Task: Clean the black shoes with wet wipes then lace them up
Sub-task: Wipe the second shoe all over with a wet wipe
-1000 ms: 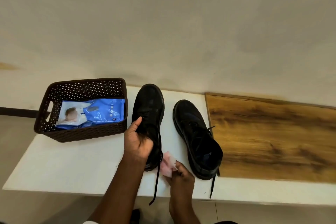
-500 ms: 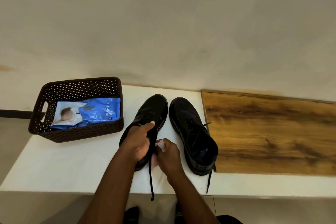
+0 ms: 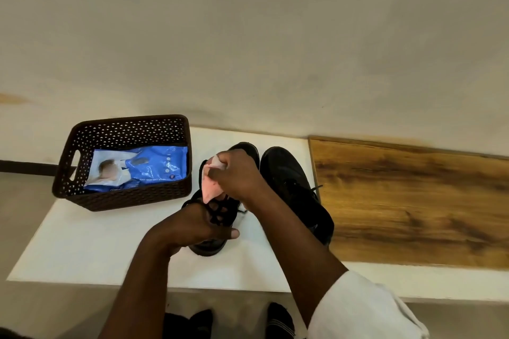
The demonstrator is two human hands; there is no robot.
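Note:
Two black shoes stand side by side on the white table [image 3: 82, 250]. My left hand [image 3: 203, 224] grips the left shoe [image 3: 220, 212] at its heel and laced opening. My right hand [image 3: 237, 173] is shut on a pinkish wet wipe [image 3: 210, 183] and presses it on that shoe's upper, over the tongue and toe. My right forearm crosses in front of the right shoe [image 3: 292, 181], which stands free beside it with its laces loose.
A dark brown perforated basket [image 3: 124, 198] at the left holds a blue pack of wet wipes [image 3: 143, 168]. A wooden board [image 3: 413, 201] lies on the right of the table. The wall runs close behind. Dark footwear on the floor shows below the table edge.
My right hand has moved with the wipe from the left shoe's heel up onto its upper. My left hand shifted back to the heel. The hanging lace no longer dangles over the table edge.

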